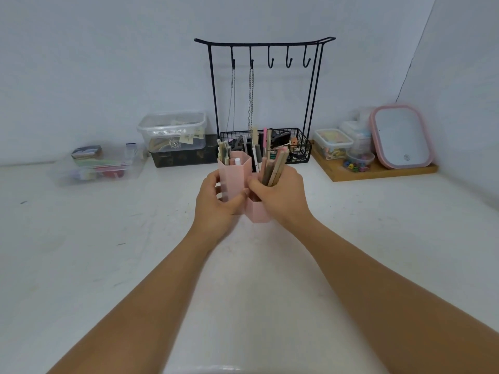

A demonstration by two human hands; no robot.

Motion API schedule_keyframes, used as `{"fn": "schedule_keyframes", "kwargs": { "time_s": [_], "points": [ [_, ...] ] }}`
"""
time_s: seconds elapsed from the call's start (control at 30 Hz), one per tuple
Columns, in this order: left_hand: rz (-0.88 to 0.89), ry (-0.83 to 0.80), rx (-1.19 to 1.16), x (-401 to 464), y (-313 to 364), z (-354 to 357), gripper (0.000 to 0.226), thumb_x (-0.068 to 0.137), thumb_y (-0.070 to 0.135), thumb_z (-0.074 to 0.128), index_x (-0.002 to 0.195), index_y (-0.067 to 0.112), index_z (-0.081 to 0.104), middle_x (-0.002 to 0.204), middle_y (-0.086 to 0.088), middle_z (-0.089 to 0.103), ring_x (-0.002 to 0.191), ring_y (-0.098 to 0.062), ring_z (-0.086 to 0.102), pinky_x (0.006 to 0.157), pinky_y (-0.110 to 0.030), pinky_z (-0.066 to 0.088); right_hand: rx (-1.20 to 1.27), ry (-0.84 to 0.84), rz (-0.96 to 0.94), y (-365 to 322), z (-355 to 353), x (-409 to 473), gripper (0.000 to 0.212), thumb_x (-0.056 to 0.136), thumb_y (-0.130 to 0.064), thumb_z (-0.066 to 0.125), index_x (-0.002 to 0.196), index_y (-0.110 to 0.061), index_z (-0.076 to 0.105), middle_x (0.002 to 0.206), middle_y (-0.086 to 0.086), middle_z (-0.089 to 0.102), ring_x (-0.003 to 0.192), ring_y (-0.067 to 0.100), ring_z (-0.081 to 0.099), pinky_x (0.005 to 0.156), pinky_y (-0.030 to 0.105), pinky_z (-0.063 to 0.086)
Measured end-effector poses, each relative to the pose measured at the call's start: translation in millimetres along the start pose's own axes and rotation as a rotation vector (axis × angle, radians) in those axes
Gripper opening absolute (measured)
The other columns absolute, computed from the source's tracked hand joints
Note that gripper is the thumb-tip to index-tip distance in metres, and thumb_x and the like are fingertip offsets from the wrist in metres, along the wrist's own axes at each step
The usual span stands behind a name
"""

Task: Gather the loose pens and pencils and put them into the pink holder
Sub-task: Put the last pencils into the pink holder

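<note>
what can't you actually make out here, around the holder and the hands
Head view only:
- Lower part of the pink holder: covered by the left hand and right hand.
- Whether the pens and pencils at the right hand sit inside a compartment or are only gripped: fingers hide it.
- Contents of the black wire basket: too small and cluttered.

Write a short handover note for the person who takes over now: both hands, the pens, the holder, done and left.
Left hand grips the pink holder on the white table.
Right hand holds a bundle of pens and pencils over the holder's right side.
Done: several pens already stand in the tall compartment.
Left: lower the bundle in, then release.
</note>
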State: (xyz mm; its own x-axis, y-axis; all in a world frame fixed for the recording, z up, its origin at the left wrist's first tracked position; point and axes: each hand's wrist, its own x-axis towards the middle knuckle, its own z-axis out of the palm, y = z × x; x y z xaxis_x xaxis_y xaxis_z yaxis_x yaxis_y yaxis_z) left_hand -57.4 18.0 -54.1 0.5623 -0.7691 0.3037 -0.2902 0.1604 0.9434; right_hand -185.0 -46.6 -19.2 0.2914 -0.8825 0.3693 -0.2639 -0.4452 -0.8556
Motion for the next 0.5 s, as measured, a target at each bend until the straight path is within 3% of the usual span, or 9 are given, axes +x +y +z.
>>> {"fn": "schedule_keyframes", "kwargs": {
  "time_s": [0.13,0.33,0.5],
  "points": [
    [0.002,0.006,0.007,0.6,-1.4,-0.5,0.067,0.086,0.022,0.081,0.143,0.021,0.046,0.137,0.000,0.058,0.118,-0.020,0.059,0.091,-0.037,0.059,-0.050,0.040,-0.001,2.2,-1.1,1.5,0.025,0.078,-0.031,0.082,0.091,-0.015,0.067,0.073,-0.013,0.065,0.065,0.000,0.062,0.051,0.008,0.046],
    [0.018,0.015,0.014,-0.5,-0.5,-1.0,0.060,0.087,0.017,0.079,0.139,0.020,0.049,0.130,0.006,0.058,0.112,-0.011,0.061,0.074,-0.016,0.054,-0.050,0.020,0.059,8.1,-6.1,15.7,0.021,0.079,-0.019,0.076,0.093,-0.011,0.062,0.078,-0.003,0.066,0.071,0.011,0.064,0.052,0.015,0.045],
    [0.015,0.023,-0.011,0.7,-1.9,-1.6,0.058,0.085,0.016,0.081,0.135,0.023,0.051,0.130,0.006,0.060,0.111,-0.012,0.063,0.079,-0.021,0.056,0.005,-0.046,0.048,9.3,-9.9,20.1,0.045,0.079,-0.025,0.081,0.110,-0.018,0.050,0.092,-0.007,0.062,0.085,0.006,0.061,0.068,0.020,0.051]
  ]
}}
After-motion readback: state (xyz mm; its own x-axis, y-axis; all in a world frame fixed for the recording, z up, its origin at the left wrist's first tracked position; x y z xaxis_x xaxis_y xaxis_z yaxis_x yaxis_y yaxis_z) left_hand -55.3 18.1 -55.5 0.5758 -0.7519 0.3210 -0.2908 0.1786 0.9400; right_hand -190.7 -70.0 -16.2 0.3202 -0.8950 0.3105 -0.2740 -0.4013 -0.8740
